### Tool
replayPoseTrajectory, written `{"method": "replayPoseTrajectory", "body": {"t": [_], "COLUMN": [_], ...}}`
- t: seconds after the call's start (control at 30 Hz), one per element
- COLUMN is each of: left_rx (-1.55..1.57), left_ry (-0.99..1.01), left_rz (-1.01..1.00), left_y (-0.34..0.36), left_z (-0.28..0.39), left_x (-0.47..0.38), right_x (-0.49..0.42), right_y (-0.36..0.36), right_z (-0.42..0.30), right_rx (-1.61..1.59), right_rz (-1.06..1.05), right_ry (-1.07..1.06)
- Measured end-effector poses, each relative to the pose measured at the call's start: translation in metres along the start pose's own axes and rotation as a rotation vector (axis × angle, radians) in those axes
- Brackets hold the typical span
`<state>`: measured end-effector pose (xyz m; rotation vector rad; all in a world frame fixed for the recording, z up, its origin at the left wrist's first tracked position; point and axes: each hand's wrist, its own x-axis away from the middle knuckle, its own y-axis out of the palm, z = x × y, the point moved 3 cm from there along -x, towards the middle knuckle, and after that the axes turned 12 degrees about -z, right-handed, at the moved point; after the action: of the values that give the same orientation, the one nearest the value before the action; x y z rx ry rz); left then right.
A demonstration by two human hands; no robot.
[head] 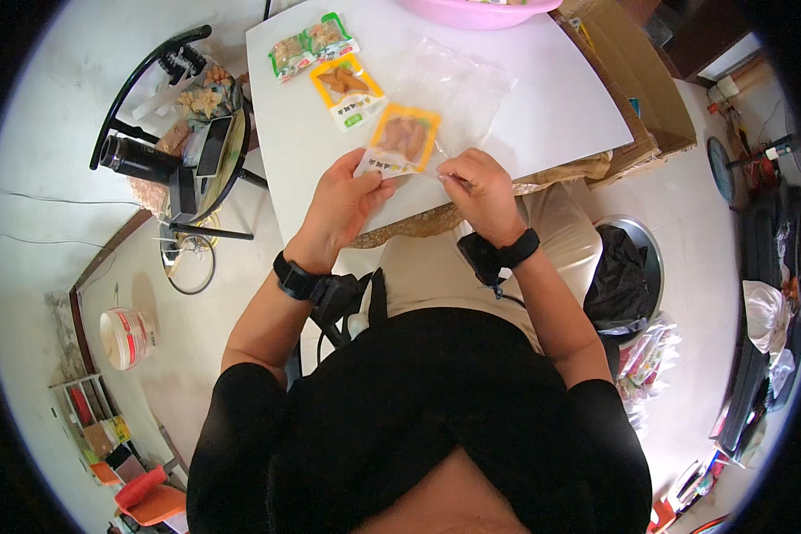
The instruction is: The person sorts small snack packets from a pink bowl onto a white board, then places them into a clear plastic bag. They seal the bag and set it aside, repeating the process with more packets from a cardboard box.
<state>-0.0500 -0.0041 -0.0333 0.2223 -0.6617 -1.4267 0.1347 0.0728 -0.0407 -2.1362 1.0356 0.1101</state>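
Note:
My left hand [347, 203] grips a yellow-edged snack packet [404, 137] by its white printed end, thumb on top. Brown food pieces show through its clear window. Just right of it, a transparent plastic bag [470, 87] lies spread on the white table [561, 100]. My right hand [477, 190] has thumb and fingers pinched at the near edge of this bag; the exact grip is partly hidden by the fingers. Another yellow-edged packet [348, 85] lies flat beyond my left hand. Behind it are two green-edged packets [312, 44] side by side.
A pink basin [484, 15] stands at the table's far edge, and an open cardboard box [647, 100] adjoins its right side. On the left, a chair [230, 160] carries a black thermos [137, 159] and a phone. A metal bin with a black liner [617, 280] is by my right leg.

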Motion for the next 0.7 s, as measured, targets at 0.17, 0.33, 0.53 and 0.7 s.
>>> {"method": "replayPoseTrajectory", "body": {"t": [0.17,0.33,0.53,0.7], "left_rx": [-0.503,-1.447,-1.932,-2.037], "left_ry": [0.061,0.087,0.539,0.518], "left_rz": [0.136,0.161,-0.049,-0.161], "left_y": [-0.015,0.005,0.036,0.046], "left_z": [-0.001,0.030,0.027,0.028], "left_x": [0.004,0.007,0.004,-0.011], "right_x": [-0.001,-0.001,-0.003,-0.002], "right_y": [-0.003,-0.003,-0.007,-0.006], "right_z": [-0.001,0.002,0.000,0.001], "right_rx": [-0.017,-0.040,-0.042,-0.032], "right_rz": [-0.025,-0.035,-0.072,-0.057], "right_ry": [-0.011,-0.007,0.019,-0.002]}}
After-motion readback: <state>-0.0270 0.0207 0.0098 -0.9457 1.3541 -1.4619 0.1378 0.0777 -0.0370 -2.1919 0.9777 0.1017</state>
